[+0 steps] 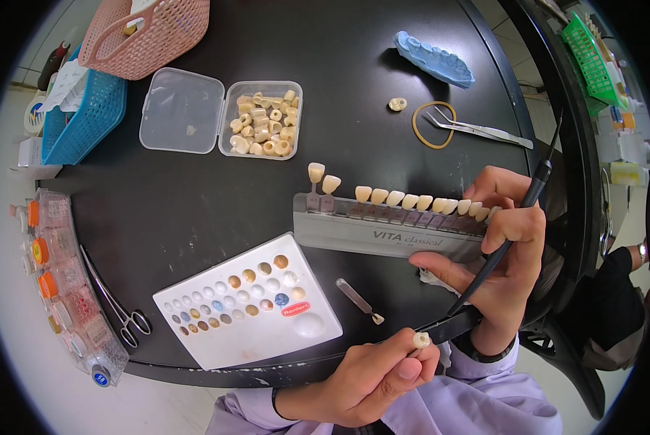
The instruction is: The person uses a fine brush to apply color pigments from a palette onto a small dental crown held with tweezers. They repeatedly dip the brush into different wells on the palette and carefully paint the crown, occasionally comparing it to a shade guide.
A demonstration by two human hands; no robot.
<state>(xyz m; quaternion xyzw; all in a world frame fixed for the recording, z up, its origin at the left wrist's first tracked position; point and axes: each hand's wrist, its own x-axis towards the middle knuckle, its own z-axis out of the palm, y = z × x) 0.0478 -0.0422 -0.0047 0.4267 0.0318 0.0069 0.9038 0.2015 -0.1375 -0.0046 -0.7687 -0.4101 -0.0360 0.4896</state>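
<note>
My left hand, at the table's near edge, pinches a small support with a tooth crown on top. The support is mostly hidden by the fingers. My right hand grips the right end of a grey dental shade guide, its row of tooth-shaped tabs pointing away from me. A slim black-handled brush is also in that hand, slanting down towards the crown. Two tabs at the guide's left end stand higher than the others. One loose shade tab lies on the table between the guide and a white paint palette.
A clear box of crowns stands open behind the palette. Farther right lie a blue dental cast, a single crown, a rubber band and tweezers. Scissor-handled forceps, stacked jars and baskets line the left.
</note>
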